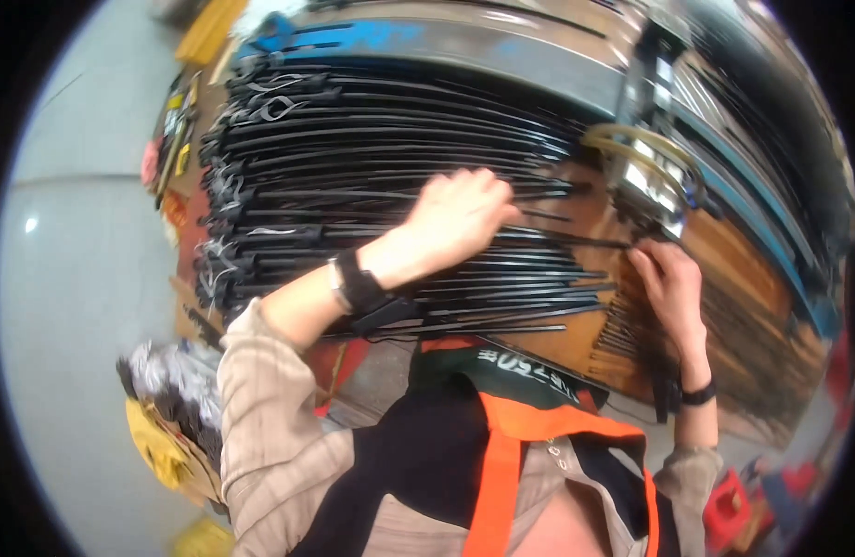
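While a person in orange straps [501,473] is facing a wooden table [738,278] from six o'clock, two bare hands are working over a wide spread of long black rods [334,148]. These are lying roughly side by side, stretching from nine and eleven o'clock across the middle, and pale loops [283,110] are showing at their left ends.

The left hand [464,215] is hovering or resting just above the middle, toward one o'clock, its fingers curling narrowly; I cannot tell whether they are gripping anything. The right hand [667,278] is sitting at three o'clock, thumb and finger pinching the near end of one dark rod [590,242]. That rod is pointing from the right fingertips back toward the left hand, between two and three o'clock.

Dark bands are circling both wrists. At two o'clock, just beyond the right hand, a shiny metal fixture [648,186] is standing with a yellowish ring [599,137] about it. A metal beam [539,74] is running behind the rods from twelve toward one. Yellow cloth [158,455] is lying at eight o'clock, beside the grey floor [84,251].
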A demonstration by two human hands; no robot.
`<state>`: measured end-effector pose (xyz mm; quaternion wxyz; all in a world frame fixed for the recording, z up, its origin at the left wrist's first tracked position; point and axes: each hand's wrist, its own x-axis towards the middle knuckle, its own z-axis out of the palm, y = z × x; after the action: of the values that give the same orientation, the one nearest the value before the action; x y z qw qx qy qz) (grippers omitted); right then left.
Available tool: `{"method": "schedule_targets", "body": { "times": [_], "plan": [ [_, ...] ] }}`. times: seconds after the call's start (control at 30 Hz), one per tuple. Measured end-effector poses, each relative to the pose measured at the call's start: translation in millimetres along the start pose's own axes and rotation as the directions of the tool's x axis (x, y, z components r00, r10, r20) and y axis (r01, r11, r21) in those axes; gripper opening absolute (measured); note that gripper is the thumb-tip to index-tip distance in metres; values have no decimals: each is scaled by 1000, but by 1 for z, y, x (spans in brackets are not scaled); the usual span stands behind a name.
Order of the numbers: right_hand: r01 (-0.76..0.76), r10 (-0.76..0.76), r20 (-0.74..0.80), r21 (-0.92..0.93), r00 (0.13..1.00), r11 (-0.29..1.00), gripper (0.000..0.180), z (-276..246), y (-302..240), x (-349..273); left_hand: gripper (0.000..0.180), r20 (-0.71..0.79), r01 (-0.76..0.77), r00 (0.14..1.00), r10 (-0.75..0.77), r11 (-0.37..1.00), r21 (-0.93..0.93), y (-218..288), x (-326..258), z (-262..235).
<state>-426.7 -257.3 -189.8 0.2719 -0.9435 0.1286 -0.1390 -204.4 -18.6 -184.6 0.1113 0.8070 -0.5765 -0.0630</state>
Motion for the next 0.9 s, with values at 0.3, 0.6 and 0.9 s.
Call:
{"method": "schedule_targets", "body": {
  "times": [0.3,0.6,0.9],
  "plan": [
    [-176,100,222,357,970,917,24,3,1,-13,27,-22,-118,993,117,946,-301,54,28,0],
    [53,-65,45,241,997,969,28,7,-17,-22,27,64,-125,987,149,950,-285,67,19,-6],
    [400,-394,-76,83,916,913,54,9,-8,-17,26,338,-168,916,215,972,-163,99,55,-28]
  ]
}}
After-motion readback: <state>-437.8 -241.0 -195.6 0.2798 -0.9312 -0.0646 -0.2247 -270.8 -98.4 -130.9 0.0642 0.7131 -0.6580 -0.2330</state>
